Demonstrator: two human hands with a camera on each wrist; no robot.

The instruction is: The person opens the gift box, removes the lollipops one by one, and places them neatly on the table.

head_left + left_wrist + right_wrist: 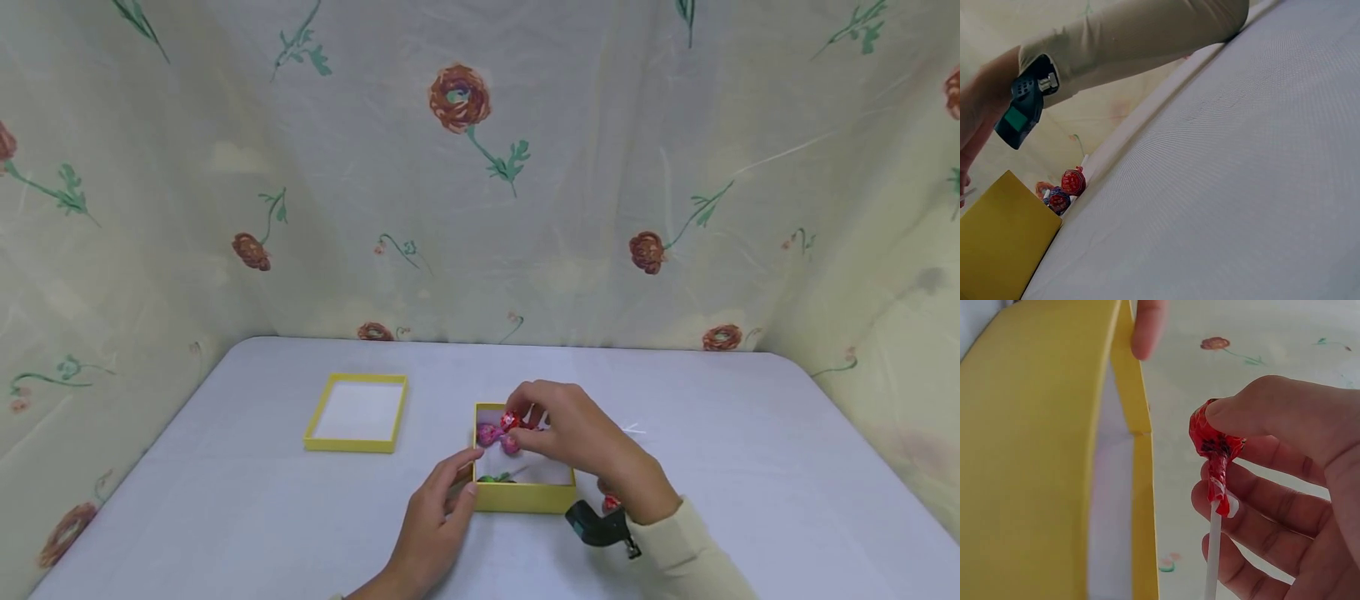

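Observation:
My right hand point(573, 425) pinches a red-wrapped lollipop point(1213, 434) by its head, its white stick pointing down in the right wrist view. This hand hovers over a yellow box point(525, 498) with a white inside. Two pink-purple lollipops point(489, 434) lie in the box's far left part, and a green-wrapped one point(495, 478) is by the near wall, partly hidden. At the box's left side my left hand point(435, 512) touches the wall, fingertips at the rim and thumb on the near corner. The right hand hides the box's far right corner.
A yellow-rimmed lid point(349, 446) lies on the white table point(225, 500), left of the box. Beyond the box's right side are several more lollipops, one red point(1073, 182), mostly hidden by the right arm in the head view. A flowered curtain point(555, 167) hangs behind the table.

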